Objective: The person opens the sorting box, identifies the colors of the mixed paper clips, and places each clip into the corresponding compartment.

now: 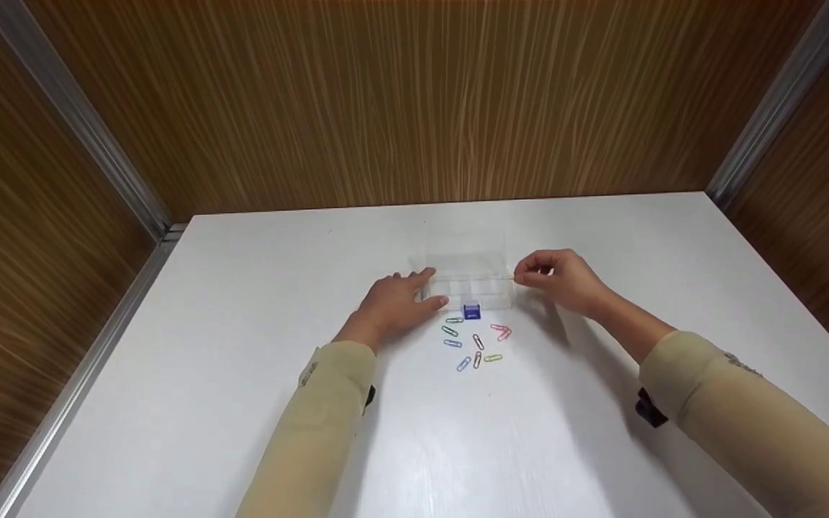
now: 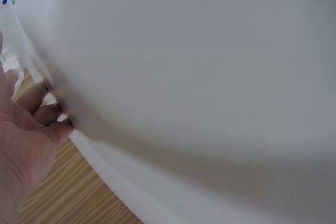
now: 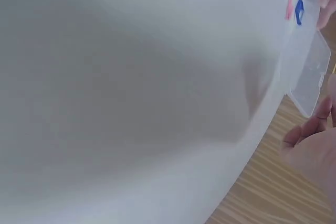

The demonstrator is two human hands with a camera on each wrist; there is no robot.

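A clear plastic compartment box [image 1: 469, 282] with a blue latch [image 1: 471, 311] sits mid-table, its lid raised. My left hand [image 1: 435, 288] holds the box's left end, fingers behind it and thumb in front. My right hand [image 1: 522, 277] pinches the lid's right corner. Several coloured paper clips [image 1: 477, 344] lie loose on the table just in front of the box. In the left wrist view my curled fingers [image 2: 46, 113] meet the clear plastic. The right wrist view shows the box [image 3: 307, 72], its latch [image 3: 299, 10] and my right fingers [image 3: 315, 124] beside it.
The white table [image 1: 242, 374] is walled by wood-grain panels [image 1: 414, 101] behind and on both sides, with metal trim [image 1: 98, 338] along the left edge. Both beige sleeves reach in from the near edge.
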